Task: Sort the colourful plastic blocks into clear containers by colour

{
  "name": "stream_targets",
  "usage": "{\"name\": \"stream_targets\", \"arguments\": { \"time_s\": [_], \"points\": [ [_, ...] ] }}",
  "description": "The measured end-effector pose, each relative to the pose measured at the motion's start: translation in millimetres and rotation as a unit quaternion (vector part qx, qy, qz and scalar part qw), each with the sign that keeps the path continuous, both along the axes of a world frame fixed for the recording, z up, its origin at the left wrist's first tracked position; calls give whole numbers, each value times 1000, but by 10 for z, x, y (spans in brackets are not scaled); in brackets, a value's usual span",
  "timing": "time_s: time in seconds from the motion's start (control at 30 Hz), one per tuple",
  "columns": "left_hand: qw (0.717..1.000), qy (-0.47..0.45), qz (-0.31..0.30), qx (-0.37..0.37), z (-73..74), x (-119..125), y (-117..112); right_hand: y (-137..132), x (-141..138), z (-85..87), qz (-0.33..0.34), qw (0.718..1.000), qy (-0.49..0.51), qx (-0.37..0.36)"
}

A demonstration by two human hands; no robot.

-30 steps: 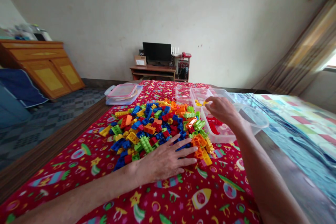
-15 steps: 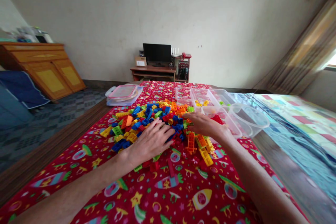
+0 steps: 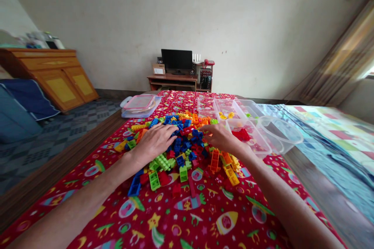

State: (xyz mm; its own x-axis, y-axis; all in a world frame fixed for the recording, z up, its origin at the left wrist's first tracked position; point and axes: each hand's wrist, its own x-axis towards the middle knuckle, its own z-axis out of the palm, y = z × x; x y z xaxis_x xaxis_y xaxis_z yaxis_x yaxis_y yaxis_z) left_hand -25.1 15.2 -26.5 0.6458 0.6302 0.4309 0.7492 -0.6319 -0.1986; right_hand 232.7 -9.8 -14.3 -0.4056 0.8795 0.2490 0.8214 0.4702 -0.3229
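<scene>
One left hand (image 3: 154, 144), one right hand (image 3: 221, 138), one brick pile (image 3: 187, 123)

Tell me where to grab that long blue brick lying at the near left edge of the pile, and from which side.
Probably pinch the long blue brick across its two long side walls, near the middle, coming down from above. It lies flat on the red cloth, its near end and left side clear, while the pile crowds its far end.
</scene>
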Motion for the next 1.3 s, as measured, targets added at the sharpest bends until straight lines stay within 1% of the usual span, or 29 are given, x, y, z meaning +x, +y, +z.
{"name": "stream_targets", "arguments": {
  "time_s": [0.1, 0.2, 0.3, 0.37, 0.47, 0.53, 0.6, 0.63, 0.7, 0.77, 0.8, 0.87, 0.97, 1.03, 1.1, 1.2, 1.3],
  "points": [
    [999, -18, 16, -35, 25, 16, 5, -42, -78, 12, -14, 1000, -3, 20],
    [999, -43, 12, -31, 23, 31, 9, -86, -182, -59, -12, 995, -63, 74],
    [998, -57, -12, -4, 29, 46, 0, -105, -282, -158, 4, 985, -127, 117],
    [998, -56, -42, -5, 41, 55, -19, -100, -325, -201, 29, 982, -139, 124],
    [996, -48, -74, -25, 41, 55, -44, -85, -339, -203, 50, 987, -90, 127],
    [996, -39, -71, -45, 24, 48, -48, -81, -327, -170, 49, 988, -11, 143],
    [996, -40, -49, -63, 6, 43, -41, -85, -317, -123, 36, 984, 91, 150],
    [996, -48, -34, -69, 1, 45, -35, -88, -316, -99, 22, 980, 141, 136],
    [994, -80, -6, -79, 0, 56, -20, -93, -325, -57, -16, 972, 219, 76],
    [988, -127, 8, -91, 6, 77, -13, -95, -343, -29, -48, 963, 264, -1],
    [984, -151, 6, -98, 9, 91, -18, -97, -354, -21, -51, 959, 278, -33],
    [977, -187, -22, -98, 16, 124, -53, -108, -377, -13, -25, 953, 292, -75],
    [975, -193, -90, -69, 33, 181, -167, -146, -414, -9, 55, 950, 290, -98],
    [975, -188, -110, -52, 53, 217, -249, -171, -427, 7, 73, 957, 268, -83],
    [975, -186, -109, -46, 81, 242, -305, -181, -395, 57, 46, 971, 232, -46],
    [978, -178, -101, -35, 124, 251, -319, -154, -190, 223, -45, 981, 183, 49],
    [982, -159, -99, -17, 143, 244, -283, -119, 218, 460, -152, 964, 133, 171]
  ]
}}
